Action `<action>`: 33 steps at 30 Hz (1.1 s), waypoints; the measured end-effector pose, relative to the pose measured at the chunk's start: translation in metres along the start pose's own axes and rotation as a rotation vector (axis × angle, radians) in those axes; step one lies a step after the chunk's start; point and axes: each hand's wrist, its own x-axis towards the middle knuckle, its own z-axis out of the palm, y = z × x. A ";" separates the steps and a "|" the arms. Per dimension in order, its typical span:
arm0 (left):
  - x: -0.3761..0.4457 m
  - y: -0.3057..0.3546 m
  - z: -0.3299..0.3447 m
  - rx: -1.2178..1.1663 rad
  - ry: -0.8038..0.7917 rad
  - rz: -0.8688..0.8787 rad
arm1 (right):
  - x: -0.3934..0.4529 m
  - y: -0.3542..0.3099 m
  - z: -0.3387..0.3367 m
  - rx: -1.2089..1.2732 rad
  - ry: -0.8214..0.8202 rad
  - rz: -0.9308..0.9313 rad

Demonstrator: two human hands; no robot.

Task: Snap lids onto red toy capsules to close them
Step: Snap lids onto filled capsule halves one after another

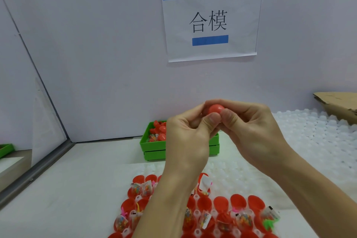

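Two hands up in front of the wall, pressed together around one red capsule (216, 109). Left hand (185, 133) curled round its left side, thumb on the front. Right hand (249, 125) curled round its right side, thumb just beside the other thumb. Only the round red top peeking out between the fingertips. Seam hidden, so no telling if the lid is clicked on yet.

Looks like the squeezing step: pushing lid and cup together until the snap.

Down below, near the bottom edge, a white tray (228, 174) holding rows of open red halves (221, 203), many with little toy bags (146, 189) sitting in them, still waiting for lids. Behind the hands, a green bin (152, 146) with red capsules (161, 137) piled inside, probably the finished ones. Off to the right, a big heap of white bumpy trays (318, 137) and some cardboard (340, 102). On the wall, a paper sign (210, 19).

Next, most likely: a firm, even squeeze, then a drop into the green bin, then a reach down for another filled half.
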 end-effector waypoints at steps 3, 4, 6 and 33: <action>-0.001 0.002 0.000 0.025 0.009 0.025 | 0.000 -0.002 0.002 0.034 -0.001 -0.018; -0.001 0.002 0.000 0.034 0.011 0.032 | 0.000 -0.002 0.002 0.048 0.000 -0.019; -0.001 0.001 0.001 0.049 0.011 0.043 | 0.000 -0.001 0.003 0.065 0.005 -0.018; 0.000 0.005 -0.012 -0.518 -0.170 -0.413 | 0.004 -0.028 -0.022 -0.417 -0.211 -0.090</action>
